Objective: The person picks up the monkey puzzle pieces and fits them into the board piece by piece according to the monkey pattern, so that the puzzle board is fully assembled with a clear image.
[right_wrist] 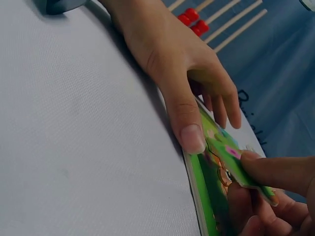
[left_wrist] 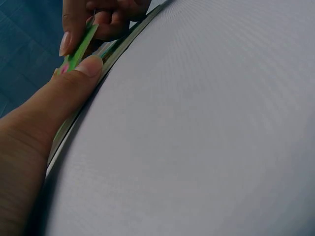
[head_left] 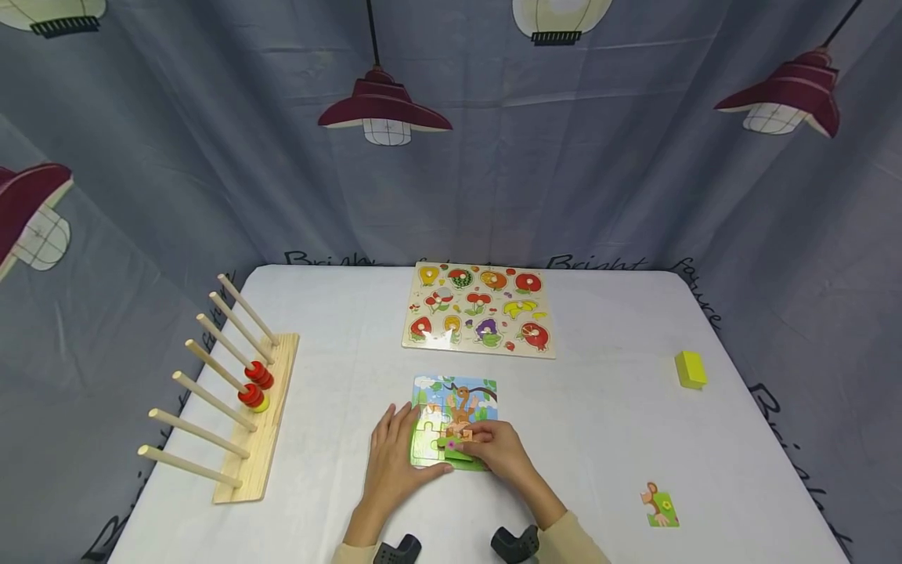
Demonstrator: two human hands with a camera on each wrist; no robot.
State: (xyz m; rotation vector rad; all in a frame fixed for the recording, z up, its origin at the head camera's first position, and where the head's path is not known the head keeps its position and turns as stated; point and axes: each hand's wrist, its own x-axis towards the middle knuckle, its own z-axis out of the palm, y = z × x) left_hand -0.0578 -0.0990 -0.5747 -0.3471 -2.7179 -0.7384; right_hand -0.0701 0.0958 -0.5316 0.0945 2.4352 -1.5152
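Note:
A jigsaw puzzle [head_left: 427,446] with a monkey picture lies at the middle front of the table, its lower left showing pale piece outlines. My right hand [head_left: 502,454] pinches a green puzzle piece [right_wrist: 235,162] with a pink flower between thumb and fingers. That piece is tilted over the lower part of the board. My left hand [head_left: 396,464] rests along the board's left side, fingers extended, thumb at the lower edge near the piece. In the right wrist view the left thumb [right_wrist: 192,135] appears to touch the piece's corner.
Another puzzle piece [head_left: 661,506] lies at the front right, with a yellow block [head_left: 690,370] farther back. A fruit peg board [head_left: 479,310] lies behind the puzzle. On the left stands a wooden rack [head_left: 262,446] of upright rods, with red and yellow beads on some.

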